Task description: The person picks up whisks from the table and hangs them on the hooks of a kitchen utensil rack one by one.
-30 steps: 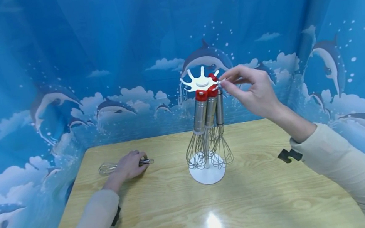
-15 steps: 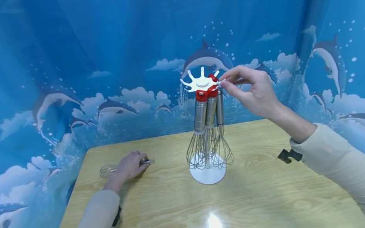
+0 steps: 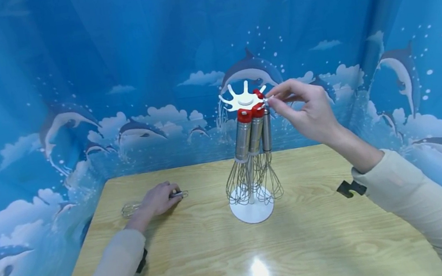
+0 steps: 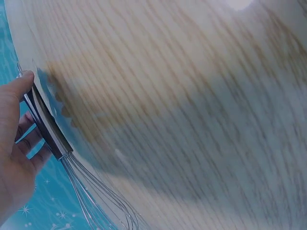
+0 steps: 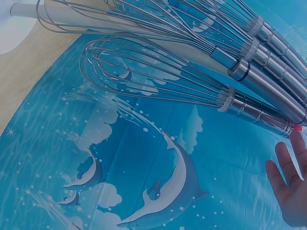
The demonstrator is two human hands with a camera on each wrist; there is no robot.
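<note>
My left hand [image 3: 157, 199] grips a small wire whisk by its metal handle at the table's left. The whisk's wire loops [image 3: 130, 209] stick out to the left of the hand; the thumb lies near the handle's end [image 4: 47, 120] in the left wrist view. At the white stand [image 3: 246, 102], my right hand [image 3: 307, 104] pinches the top end of a whisk with a smooth metal handle [image 3: 266, 131], right at one of the stand's arms. Beside it hang red-topped whisks [image 3: 242, 137], their wire heads downward. In the right wrist view, the smooth-handled whisk [image 5: 273, 91] lies among the others.
The stand's round white base [image 3: 253, 213] rests on the wood-grain table [image 3: 203, 253]. Several bare arms spread from the stand's top toward the left and back. A blue curtain with dolphins [image 3: 149, 49] surrounds the table's back and sides.
</note>
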